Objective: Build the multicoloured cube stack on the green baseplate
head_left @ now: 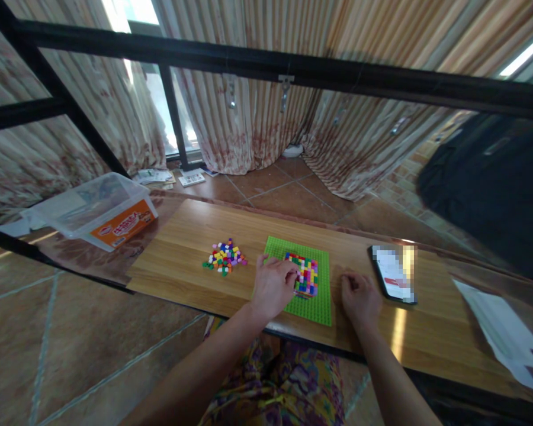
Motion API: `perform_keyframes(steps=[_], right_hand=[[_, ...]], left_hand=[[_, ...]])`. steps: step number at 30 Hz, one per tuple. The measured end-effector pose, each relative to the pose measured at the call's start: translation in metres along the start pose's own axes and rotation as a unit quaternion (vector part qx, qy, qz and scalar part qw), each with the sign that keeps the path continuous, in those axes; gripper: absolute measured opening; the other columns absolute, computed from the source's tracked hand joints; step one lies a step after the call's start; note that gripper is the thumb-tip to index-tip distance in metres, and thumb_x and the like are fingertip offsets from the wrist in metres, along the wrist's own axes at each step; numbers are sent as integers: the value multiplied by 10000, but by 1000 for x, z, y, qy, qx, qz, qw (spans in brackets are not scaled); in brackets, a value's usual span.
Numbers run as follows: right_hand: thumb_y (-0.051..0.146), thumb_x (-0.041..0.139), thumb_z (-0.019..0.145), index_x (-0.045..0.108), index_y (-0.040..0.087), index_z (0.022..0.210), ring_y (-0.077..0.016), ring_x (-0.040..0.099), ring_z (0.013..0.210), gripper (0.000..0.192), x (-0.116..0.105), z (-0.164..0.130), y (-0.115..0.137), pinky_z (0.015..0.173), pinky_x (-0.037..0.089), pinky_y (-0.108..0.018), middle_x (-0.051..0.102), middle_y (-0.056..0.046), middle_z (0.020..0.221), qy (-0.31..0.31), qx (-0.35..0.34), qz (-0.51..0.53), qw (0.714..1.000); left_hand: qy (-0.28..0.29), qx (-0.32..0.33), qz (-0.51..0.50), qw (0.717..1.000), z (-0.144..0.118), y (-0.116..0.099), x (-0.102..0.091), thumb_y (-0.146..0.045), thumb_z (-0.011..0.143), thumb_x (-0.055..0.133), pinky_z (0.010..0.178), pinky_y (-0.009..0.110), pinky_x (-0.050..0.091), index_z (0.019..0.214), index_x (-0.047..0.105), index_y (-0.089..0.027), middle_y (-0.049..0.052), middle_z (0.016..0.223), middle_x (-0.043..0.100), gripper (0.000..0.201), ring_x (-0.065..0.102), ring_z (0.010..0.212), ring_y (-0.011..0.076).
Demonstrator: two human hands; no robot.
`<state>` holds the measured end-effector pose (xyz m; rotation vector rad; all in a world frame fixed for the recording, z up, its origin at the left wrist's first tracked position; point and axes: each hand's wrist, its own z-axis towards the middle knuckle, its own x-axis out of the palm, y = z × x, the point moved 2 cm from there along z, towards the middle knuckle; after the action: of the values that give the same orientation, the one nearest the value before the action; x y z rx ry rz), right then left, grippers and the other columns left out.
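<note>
Head view: the left hand lies palm down on the flat green studded plastic baseplate, fingers loosely curled against the multicoloured block of small bricks at its centre. The right hand, loosely fisted and holding nothing, rests on the wooden tabletop just right of the baseplate. Loose coloured bricks lie left; a black phone lies right.

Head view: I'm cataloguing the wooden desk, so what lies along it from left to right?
Clear plastic storage box → pile of loose coloured bricks → green baseplate → black smartphone → white paper sheet.
</note>
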<state>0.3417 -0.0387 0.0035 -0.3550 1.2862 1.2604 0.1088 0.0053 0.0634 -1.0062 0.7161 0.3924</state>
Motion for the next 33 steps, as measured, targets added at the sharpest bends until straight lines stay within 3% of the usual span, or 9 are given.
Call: perform_keyframes(steps=[9,19,29,33], right_hand=[[386,441,810,692,183,870,-157,511,696,328,1,0,0,604,318,-268,626,-62,862,2,7,5,1000],[399,427,808,691,171,865,-155,498,673,353,0,0,0,603,313,-274,615,-71,861,0,5,17,1000],[398,433,808,689,175,868,-161,516,710,345,2,-1,-3,617,326,-275,621,-71,889,-1,0,13,1000],[412,424,807,695,168,875,-163,509,686,371,2,0,-4,609,325,-279,621,-76,877,2,-3,11,1000]], left_hand=[[31,65,5,997,-9,7,-2,-161,866,503,942,400,317,980,664,-290,-15,974,692,236,556,935,174],[41,88,47,994,-11,8,1,-186,878,483,959,424,314,1043,658,-284,13,1007,680,259,536,953,194],[48,87,47,994,-12,6,1,-201,902,457,935,405,330,1047,646,-271,2,1058,677,248,529,969,188],[18,67,30,997,-22,9,-4,-191,893,463,935,392,343,1101,621,-259,19,1094,668,270,536,987,187]])
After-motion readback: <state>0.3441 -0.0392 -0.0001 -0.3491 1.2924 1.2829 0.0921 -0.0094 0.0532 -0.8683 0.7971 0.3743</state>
